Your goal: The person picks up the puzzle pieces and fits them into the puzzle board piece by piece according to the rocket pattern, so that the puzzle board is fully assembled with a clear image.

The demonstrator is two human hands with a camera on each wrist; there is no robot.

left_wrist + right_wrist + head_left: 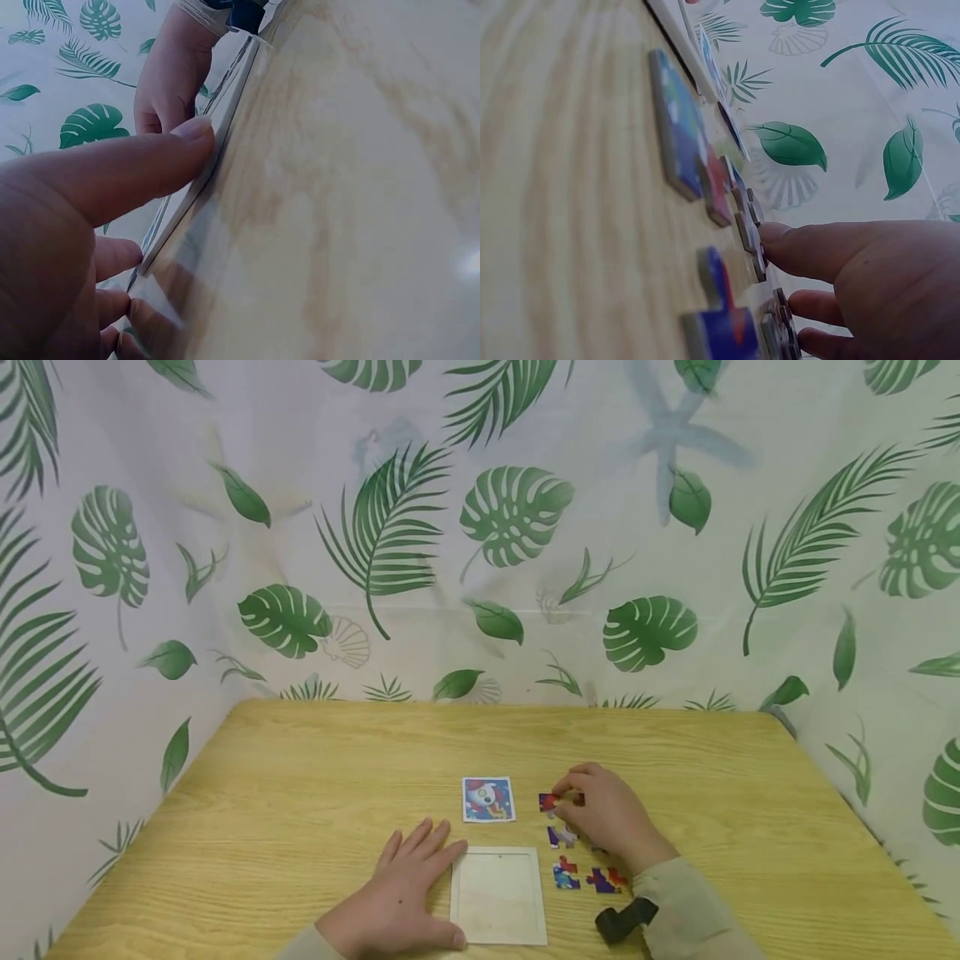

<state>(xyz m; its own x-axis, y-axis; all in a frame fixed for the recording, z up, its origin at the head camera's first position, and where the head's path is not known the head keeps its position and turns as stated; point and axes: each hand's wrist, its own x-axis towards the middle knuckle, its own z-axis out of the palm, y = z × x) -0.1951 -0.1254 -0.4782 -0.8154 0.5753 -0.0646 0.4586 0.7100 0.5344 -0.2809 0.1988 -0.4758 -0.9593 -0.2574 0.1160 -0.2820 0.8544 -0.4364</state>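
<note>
My left hand (408, 893) lies with spread fingers along the left side of a shallow white puzzle tray (497, 937); index finger and thumb touch its edge. My right hand (607, 814) is over the far loose jigsaw pieces. Its thumb and index finger pinch a red and blue jigsaw piece (547, 802) at its right edge, low on the table. In the right wrist view the thumb (780, 238) meets the row of pieces. Nearer me lie a purple and white piece (561, 837), a blue and red piece (566, 875) and a purple and orange piece (604, 881). The right hand partly hides others.
Beyond the tray a small picture card (487, 799) with a rocket-like drawing lies on the wooden table (337, 768). A dark wrist device (626, 920) sits by the right sleeve. A leaf-patterned curtain (517, 635) hangs behind the table.
</note>
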